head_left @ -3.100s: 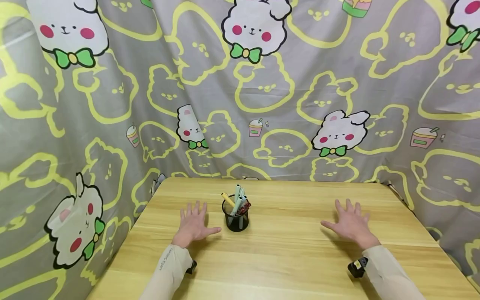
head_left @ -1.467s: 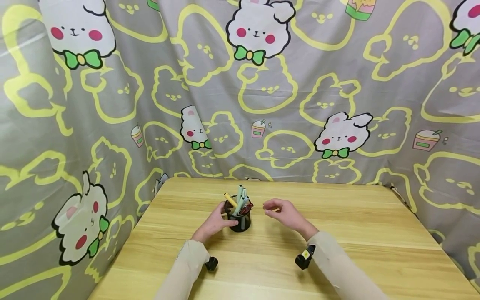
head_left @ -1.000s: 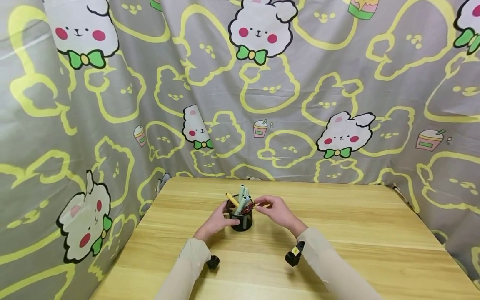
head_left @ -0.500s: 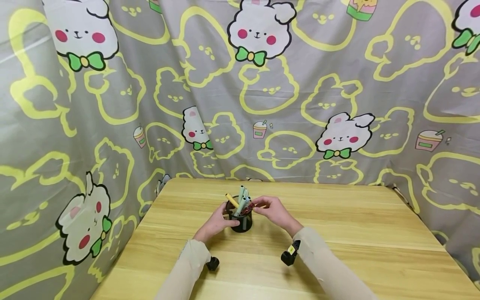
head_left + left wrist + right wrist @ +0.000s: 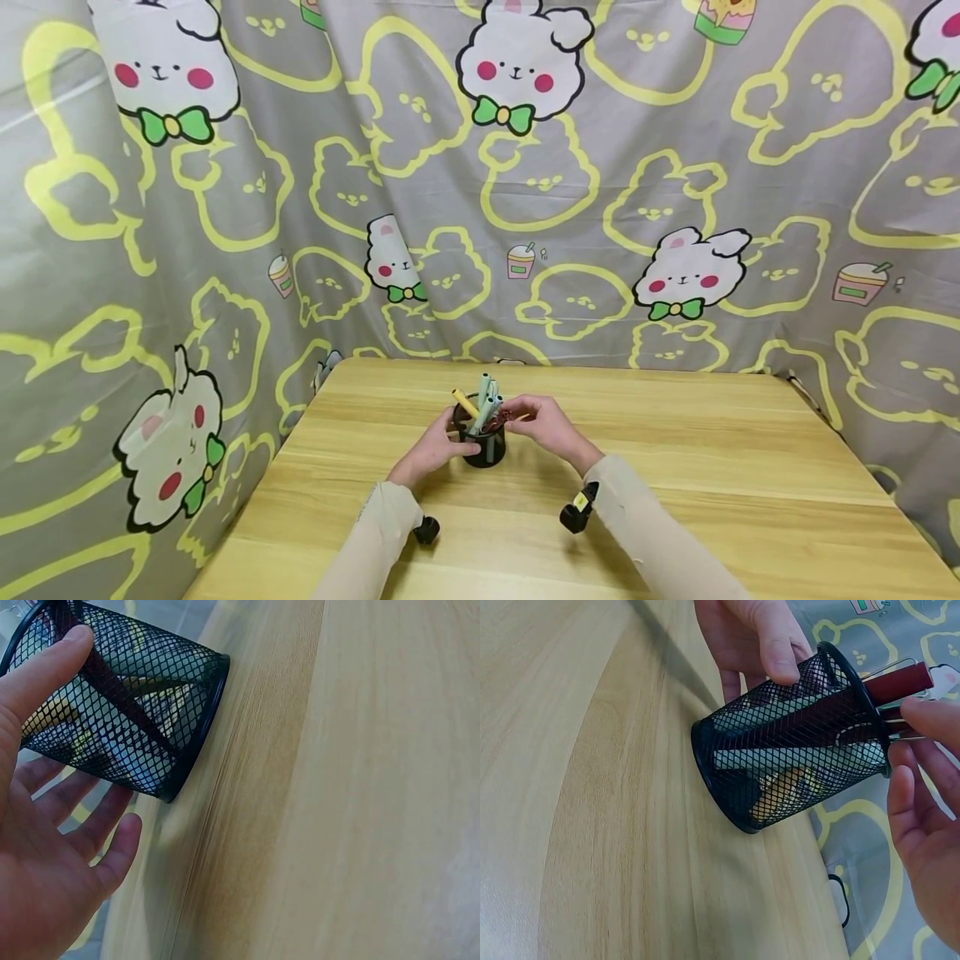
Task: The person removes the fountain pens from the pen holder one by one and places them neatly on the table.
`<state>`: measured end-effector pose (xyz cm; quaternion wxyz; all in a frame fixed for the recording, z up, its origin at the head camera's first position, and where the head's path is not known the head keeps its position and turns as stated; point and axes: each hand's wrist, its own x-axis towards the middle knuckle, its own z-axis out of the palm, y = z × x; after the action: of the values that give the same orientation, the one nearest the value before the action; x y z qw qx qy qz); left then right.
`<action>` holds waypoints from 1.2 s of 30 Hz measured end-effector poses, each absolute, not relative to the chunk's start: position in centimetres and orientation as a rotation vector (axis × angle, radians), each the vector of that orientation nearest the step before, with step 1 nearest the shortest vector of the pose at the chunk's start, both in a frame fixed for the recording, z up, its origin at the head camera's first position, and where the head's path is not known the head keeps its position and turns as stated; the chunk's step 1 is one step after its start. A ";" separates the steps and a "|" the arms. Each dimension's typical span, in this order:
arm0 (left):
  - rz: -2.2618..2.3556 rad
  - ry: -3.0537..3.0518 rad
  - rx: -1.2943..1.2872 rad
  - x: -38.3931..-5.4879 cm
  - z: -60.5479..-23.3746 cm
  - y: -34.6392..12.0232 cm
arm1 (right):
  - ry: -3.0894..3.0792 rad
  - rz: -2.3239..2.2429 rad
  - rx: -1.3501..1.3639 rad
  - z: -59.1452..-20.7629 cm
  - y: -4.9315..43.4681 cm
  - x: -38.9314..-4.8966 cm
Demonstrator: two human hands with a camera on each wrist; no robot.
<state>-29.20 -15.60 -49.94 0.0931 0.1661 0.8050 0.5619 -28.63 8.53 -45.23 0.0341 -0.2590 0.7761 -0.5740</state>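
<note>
Left hand: the person's left hand (image 5: 429, 452) cradles the side of a black mesh cup (image 5: 491, 451), thumb laid against the mesh, fingers partly curled and spread around the other side.
Right hand: the right hand (image 5: 550, 427) arches in from the opposite side, wrist low, thumb and fingers bent together at the rim beside a red barrel (image 5: 901, 682) and thin metal wires (image 5: 906, 736); whether they pinch anything cannot be told.
Cup: upright on the wood-grain table (image 5: 675, 467), between the two hands.
Contents: a yellow pen (image 5: 466, 403) leans toward the left hand, with pale green pens (image 5: 484, 412) clustered beside it.
Forearms: beige sleeves (image 5: 652, 533) angle inward from the near edge, a small black device (image 5: 576, 513) at each wrist.
Backdrop: a gray curtain (image 5: 442, 192) printed with white rabbits in green bows and yellow outlines.
</note>
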 end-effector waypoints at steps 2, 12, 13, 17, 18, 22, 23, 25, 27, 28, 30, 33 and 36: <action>1.679 2.364 0.492 -28.7 -49.2 -15.5 | 2.388 -1.764 -0.763 -44.4 8.4 -28.0; 1.673 2.350 0.528 -27.8 -47.6 -15.3 | 2.413 -1.801 -0.689 -44.1 8.0 -27.8; 1.675 2.347 0.528 -27.7 -47.6 -15.3 | 2.418 -1.805 -0.697 -44.1 8.0 -27.8; 1.683 2.350 0.532 -27.7 -47.6 -15.3 | 2.444 -1.838 -0.758 -44.2 8.0 -28.0; 1.683 2.351 0.531 -27.7 -47.6 -15.3 | 2.443 -1.850 -0.763 -44.4 8.1 -28.3; 1.697 2.340 0.536 -28.0 -47.9 -15.4 | 2.434 -1.888 -0.742 -45.2 8.2 -29.3; 1.702 2.339 0.544 -28.1 -48.1 -15.5 | 2.436 -1.892 -0.726 -45.4 8.2 -29.6; 1.718 2.329 0.548 -28.6 -48.8 -15.6 | 2.439 -1.906 -0.711 -45.6 8.3 -29.8; 1.728 2.332 0.545 -29.1 -49.6 -15.7 | 2.443 -1.918 -0.716 -45.5 8.4 -29.9; 1.727 2.341 0.541 -29.3 -49.9 -15.7 | 2.439 -1.927 -0.724 -45.4 8.5 -29.9; 1.726 2.348 0.524 -29.7 -50.6 -15.7 | 2.432 -1.946 -0.738 -45.2 8.7 -29.9; 1.712 2.370 0.526 -29.9 -51.0 -15.8 | 2.413 -1.972 -0.750 -44.9 8.9 -29.9; 1.691 2.392 0.524 -29.9 -51.1 -15.8 | 2.389 -1.996 -0.737 -44.3 9.3 -29.9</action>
<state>-29.92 -15.79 -51.12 0.0830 0.1754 0.8011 0.5663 -29.85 9.28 -44.30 -0.0287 -0.2301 0.7466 -0.6235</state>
